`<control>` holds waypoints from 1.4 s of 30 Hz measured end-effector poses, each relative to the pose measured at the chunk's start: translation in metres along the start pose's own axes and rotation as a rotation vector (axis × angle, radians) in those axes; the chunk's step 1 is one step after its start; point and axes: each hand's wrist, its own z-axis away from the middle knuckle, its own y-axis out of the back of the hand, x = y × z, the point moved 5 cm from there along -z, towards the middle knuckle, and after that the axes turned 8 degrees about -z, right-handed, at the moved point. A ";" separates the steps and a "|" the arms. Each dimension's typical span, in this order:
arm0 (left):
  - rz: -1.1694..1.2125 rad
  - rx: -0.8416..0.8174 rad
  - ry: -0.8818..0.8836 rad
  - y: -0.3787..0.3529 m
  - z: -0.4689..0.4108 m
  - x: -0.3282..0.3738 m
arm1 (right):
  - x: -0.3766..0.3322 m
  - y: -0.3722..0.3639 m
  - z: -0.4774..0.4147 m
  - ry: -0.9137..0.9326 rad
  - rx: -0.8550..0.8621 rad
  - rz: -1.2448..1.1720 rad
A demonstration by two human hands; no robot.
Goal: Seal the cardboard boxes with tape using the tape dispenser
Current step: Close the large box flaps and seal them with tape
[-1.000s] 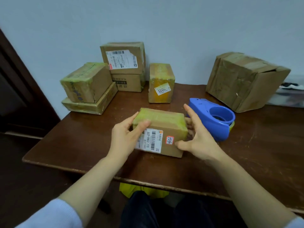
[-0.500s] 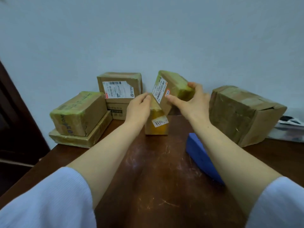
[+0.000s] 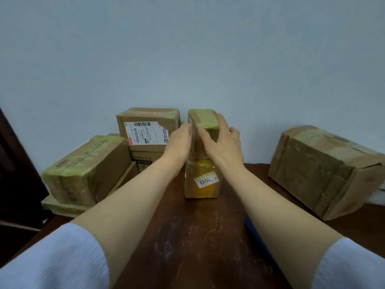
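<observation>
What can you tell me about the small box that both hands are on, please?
The small box is brown cardboard, with its top and edges covered in yellowish-green tape. It stands on a lower box that has yellow tape and a white label, at the back of the table near the wall. The right hand grips it, thumb on the front and fingers over the top. The left hand rests against its left side.

Scuffed brown table [image 3: 187,236] carries a yellow-taped box [image 3: 201,180], a large box [image 3: 316,174], a flat box [image 3: 62,207].
</observation>
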 end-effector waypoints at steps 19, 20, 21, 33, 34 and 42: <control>-0.756 -0.086 -0.619 -0.153 0.058 0.080 | 0.101 0.221 0.030 -0.123 0.231 0.325; -0.813 -0.118 -0.629 -0.165 0.056 0.080 | 0.110 0.231 0.029 -0.146 0.233 0.366; -0.861 -0.145 -0.643 -0.177 0.053 0.079 | 0.120 0.238 0.028 -0.168 0.228 0.405; -0.812 -0.278 -0.341 -0.269 -0.018 0.052 | 0.191 0.253 0.020 -0.240 0.159 0.275; -0.809 -0.274 -0.315 -0.270 -0.022 0.050 | 0.191 0.253 0.022 -0.228 0.169 0.258; -0.654 -0.159 -0.245 -0.252 -0.020 0.059 | 0.176 0.261 0.048 -0.157 0.236 0.091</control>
